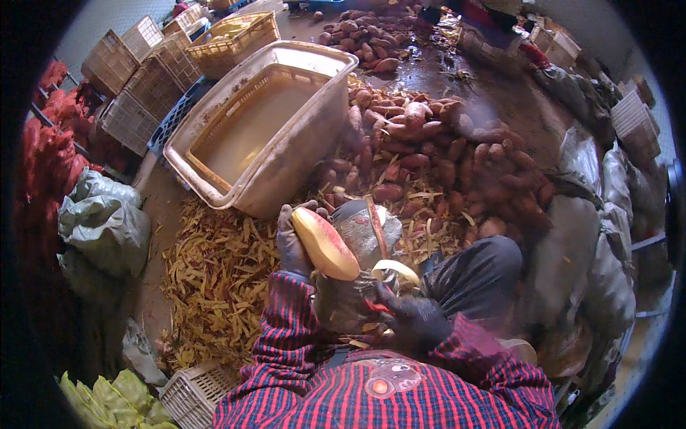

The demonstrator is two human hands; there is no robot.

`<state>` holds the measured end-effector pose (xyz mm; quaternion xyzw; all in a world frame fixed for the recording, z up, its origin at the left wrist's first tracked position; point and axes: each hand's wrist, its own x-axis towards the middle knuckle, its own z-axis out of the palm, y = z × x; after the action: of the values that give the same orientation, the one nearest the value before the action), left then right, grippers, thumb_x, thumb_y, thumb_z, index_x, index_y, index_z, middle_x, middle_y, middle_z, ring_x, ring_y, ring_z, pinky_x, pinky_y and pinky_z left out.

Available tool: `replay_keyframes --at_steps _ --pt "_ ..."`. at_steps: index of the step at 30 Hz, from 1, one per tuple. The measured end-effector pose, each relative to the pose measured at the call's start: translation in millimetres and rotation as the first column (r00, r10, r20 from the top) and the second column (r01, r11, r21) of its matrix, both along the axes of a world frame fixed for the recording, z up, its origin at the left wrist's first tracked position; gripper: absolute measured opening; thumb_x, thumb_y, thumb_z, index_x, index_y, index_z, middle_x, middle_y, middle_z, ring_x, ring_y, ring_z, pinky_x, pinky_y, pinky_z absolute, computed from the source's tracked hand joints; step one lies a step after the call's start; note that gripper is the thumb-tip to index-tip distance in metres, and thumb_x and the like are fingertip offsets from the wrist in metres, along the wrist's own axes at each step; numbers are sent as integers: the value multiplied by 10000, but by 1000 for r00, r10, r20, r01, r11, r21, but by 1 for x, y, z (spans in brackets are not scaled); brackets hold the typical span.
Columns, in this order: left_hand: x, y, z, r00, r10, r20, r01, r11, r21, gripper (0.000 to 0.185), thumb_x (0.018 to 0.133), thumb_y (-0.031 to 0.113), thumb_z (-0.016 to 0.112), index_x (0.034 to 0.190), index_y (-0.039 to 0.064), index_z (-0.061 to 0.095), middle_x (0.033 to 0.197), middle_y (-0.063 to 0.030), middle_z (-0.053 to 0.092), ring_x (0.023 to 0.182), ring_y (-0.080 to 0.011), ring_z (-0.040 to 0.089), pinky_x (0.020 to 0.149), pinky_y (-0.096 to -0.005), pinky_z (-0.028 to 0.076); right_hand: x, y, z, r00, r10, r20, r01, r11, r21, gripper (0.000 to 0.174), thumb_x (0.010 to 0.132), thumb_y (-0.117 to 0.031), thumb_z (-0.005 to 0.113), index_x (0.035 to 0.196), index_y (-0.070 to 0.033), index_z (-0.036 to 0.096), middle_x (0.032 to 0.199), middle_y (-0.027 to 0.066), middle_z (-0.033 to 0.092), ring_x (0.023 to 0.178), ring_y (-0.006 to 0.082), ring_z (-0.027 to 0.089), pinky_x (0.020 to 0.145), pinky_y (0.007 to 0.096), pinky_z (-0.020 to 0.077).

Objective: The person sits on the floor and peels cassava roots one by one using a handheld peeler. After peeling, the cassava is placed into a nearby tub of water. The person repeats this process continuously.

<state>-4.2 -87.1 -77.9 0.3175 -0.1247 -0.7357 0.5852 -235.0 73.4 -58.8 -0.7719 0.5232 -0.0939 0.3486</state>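
Note:
A large sweet potato [324, 244] lies in my gloved left hand [293, 246]. Most of its skin is off, showing pale yellow flesh, with a reddish strip along its right side. My right hand [420, 319], in a dark glove, is closed around a red-handled tool [379, 307], which looks like a peeler; its blade is hard to make out. A pale curl of peel [396, 270] stands just above the right hand. Another strip of reddish peel [377, 225] hangs over the grey cloth [359, 233] at my knee.
Ahead stands a large plastic tub [300, 155] of cloudy water. Unpeeled sweet potatoes [429, 145] are heaped to its right. Peelings [220, 279] cover the floor at left. Filled sacks [568, 257] line the right side, and stacked crates [142, 80] stand at the back left.

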Motion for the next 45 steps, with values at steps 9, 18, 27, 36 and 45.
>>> replay_keyframes --at_steps 9,18,27,36,45 --pt "-18 11 18 839 270 472 9 861 -508 351 972 337 465 984 19 613 928 -51 609 871 -147 579 821 -300 474 57 -114 60 984 -46 170 95 952 -292 580 888 -279 570 1390 -71 367 991 236 618 825 394 626 661 462 497" --pt "-30 52 35 914 186 360 -142 979 -146 733 915 656 350 1008 -27 599 878 -122 649 779 -211 631 768 -333 533 60 -57 3 979 -56 195 141 879 -456 557 890 -351 559 1381 -141 402 891 211 602 661 388 621 541 492 479" --pt "5 23 2 989 -22 144 17 999 35 732 875 702 374 1073 39 611 902 -80 649 839 -213 614 790 -353 513 5 11 -10 997 -32 64 34 999 -27 639 892 -354 556 1443 -174 288 868 234 605 699 423 613 579 505 473" --pt "0 23 -6 927 56 371 -49 998 -29 629 893 629 467 1082 47 616 990 -27 643 852 -137 605 772 -298 502 68 -85 45 1000 14 10 -11 957 -291 660 879 -236 585 1432 -70 266 874 258 606 733 426 614 596 491 484" --pt "3 24 -16 975 114 190 -136 985 106 594 868 591 551 1117 53 590 1001 -66 641 874 -199 623 812 -346 521 8 9 -2 996 -33 -84 30 999 -37 637 848 -273 590 1418 -144 335 785 207 622 656 392 612 570 478 478"
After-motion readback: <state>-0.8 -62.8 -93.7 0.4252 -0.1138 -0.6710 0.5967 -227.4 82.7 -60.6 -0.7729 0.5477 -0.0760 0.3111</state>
